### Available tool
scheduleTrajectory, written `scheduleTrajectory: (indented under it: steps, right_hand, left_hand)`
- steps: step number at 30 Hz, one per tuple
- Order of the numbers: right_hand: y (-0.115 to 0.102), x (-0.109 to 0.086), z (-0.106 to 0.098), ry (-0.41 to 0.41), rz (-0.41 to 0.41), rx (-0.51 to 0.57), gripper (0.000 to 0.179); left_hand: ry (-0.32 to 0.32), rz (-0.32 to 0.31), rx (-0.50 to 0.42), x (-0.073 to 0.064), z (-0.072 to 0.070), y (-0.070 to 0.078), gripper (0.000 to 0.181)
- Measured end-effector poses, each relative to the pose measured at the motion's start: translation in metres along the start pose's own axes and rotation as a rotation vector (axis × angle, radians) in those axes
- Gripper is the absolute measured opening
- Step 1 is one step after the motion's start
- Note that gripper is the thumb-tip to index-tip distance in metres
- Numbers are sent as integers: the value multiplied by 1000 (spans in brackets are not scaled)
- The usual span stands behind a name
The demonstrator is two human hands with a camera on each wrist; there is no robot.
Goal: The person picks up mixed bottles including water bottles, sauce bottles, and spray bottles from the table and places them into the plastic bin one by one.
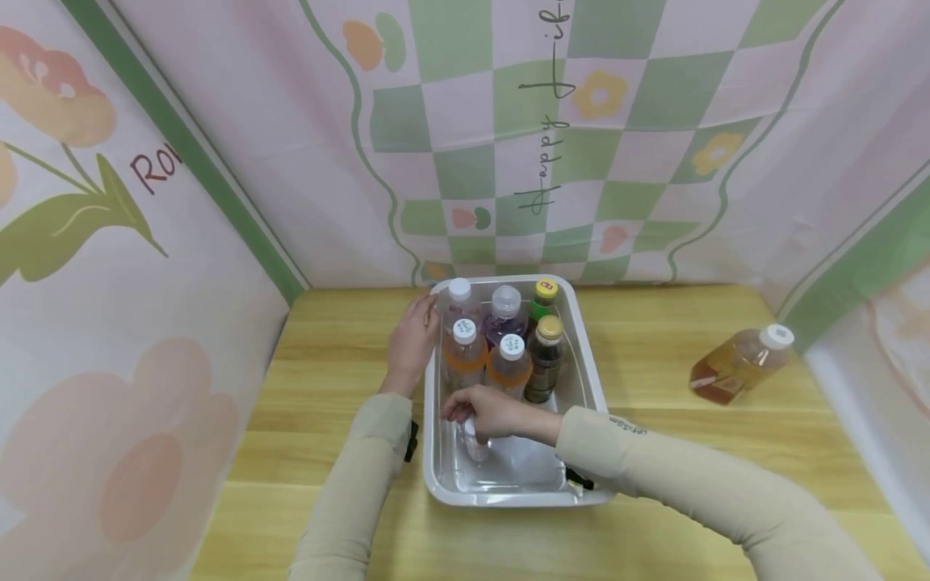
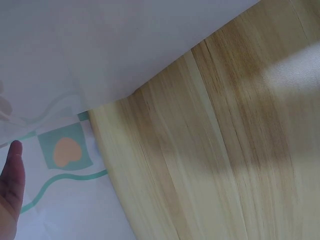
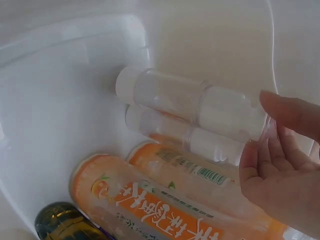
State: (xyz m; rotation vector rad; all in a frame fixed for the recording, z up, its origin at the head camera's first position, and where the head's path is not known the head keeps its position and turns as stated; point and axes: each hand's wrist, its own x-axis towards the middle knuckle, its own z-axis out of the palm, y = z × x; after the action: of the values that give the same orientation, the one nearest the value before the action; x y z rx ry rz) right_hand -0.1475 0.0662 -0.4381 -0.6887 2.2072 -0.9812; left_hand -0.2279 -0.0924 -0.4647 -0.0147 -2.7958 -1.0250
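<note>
A light grey plastic bin (image 1: 592, 379) stands on the table. My right hand (image 1: 483, 411) reaches inside, its thumb and fingers pinching one end of a small clear-and-white bottle (image 3: 170, 95). A similar small bottle shape (image 3: 165, 131) appears beside it in the right wrist view; whether it is a second bottle or a reflection I cannot tell. My left hand (image 1: 414, 343) rests against the bin's left rim; the left wrist view catches only a straight digit (image 2: 14, 175). Two orange-labelled bottles (image 1: 465, 355) (image 1: 510, 367) stand at mid-bin, with a dark tan-capped bottle (image 1: 545, 363) to their right.
Behind them in the bin are a white-capped bottle (image 1: 459, 298), a purple-tinted bottle (image 1: 504, 319) and a yellow-capped bottle (image 1: 545, 294). A bottle of amber liquid (image 1: 734, 367) leans at the table's right. Printed curtains (image 1: 465, 121) border the wooden table (image 1: 327, 363).
</note>
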Motion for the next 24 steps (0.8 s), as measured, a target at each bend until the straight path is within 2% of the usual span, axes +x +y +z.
scheduleTrajectory:
  steps: [6,12,24]
  right_hand:
    - [0,-2,3,16,-19,-59,60]
    - [1,-1,8,83,-72,-78,54]
    - [6,0,13,129,-158,-187,54]
  left_hand:
    - [-2,0,-8,0,0,1,42]
    - [-3,-2,-15,0,1,0,42]
    - [-7,-3,-26,1,0,0,42]
